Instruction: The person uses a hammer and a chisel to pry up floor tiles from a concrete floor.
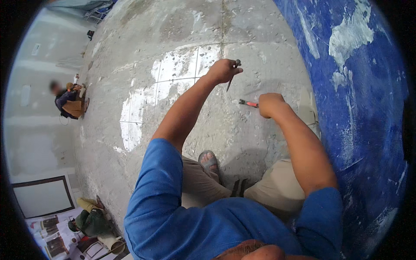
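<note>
My left hand (224, 71) is closed around a dark steel chisel (229, 84). The chisel's blunt head sticks out above my fingers, and its narrow tip slants down over the bare concrete floor (208, 130). I cannot tell whether the tip touches the concrete. Lower and to the right, my right hand (272, 104) grips a hammer (250, 103) with a red and black shaft. Its dark head points left, apart from the chisel, and my fist hides the rest of the handle.
White floor tiles (178, 70) strewn with rubble show left of my left hand. A blue, plaster-smeared sheet (360, 123) runs along the right. One person (71, 100) squats by the far-left wall; another (92, 222) is at lower left near a framed panel (44, 196). My sandaled foot (209, 161) rests below.
</note>
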{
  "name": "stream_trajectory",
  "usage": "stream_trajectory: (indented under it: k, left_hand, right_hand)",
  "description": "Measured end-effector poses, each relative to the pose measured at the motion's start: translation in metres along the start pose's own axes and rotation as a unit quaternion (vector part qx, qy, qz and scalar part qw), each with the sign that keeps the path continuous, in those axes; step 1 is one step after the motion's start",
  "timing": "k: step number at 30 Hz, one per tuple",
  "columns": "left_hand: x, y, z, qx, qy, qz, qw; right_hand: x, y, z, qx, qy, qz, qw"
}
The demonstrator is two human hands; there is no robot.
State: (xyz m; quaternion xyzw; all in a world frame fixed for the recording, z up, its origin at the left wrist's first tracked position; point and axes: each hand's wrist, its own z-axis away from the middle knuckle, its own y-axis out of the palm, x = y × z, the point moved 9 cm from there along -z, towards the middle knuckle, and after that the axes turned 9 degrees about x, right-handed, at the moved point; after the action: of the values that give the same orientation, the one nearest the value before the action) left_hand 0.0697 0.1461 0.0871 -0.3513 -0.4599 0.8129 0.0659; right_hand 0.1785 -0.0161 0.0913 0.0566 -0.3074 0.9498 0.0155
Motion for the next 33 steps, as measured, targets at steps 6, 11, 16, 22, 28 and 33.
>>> stream_trajectory:
  k: [6, 11, 16, 22, 28, 33]
  left_hand:
    - [0.071, 0.021, -0.013, -0.005, 0.01, 0.22, 0.975]
    - [0.113, 0.048, -0.027, 0.011, 0.029, 0.188, 0.982]
    - [0.095, 0.08, -0.041, 0.094, 0.095, 0.221, 0.966]
    - [0.086, 0.08, -0.021, 0.037, 0.149, 0.158, 0.975]
    - [0.07, 0.086, -0.008, 0.012, 0.188, 0.124, 0.974]
    - [0.057, 0.079, 0.009, 0.029, 0.197, 0.083, 0.976]
  right_hand:
    - [-0.042, 0.027, -0.005, -0.04, 0.057, -0.092, 0.993]
    - [-0.038, 0.048, 0.012, 0.045, 0.124, -0.246, 0.96]
    - [-0.036, 0.067, 0.005, -0.025, 0.11, -0.189, 0.975]
    - [-0.013, 0.103, -0.014, 0.032, 0.15, -0.325, 0.933]
    - [-0.022, 0.193, -0.06, -0.075, 0.193, -0.543, 0.814]
    - [0.002, 0.223, -0.067, -0.058, 0.154, -0.816, 0.553]
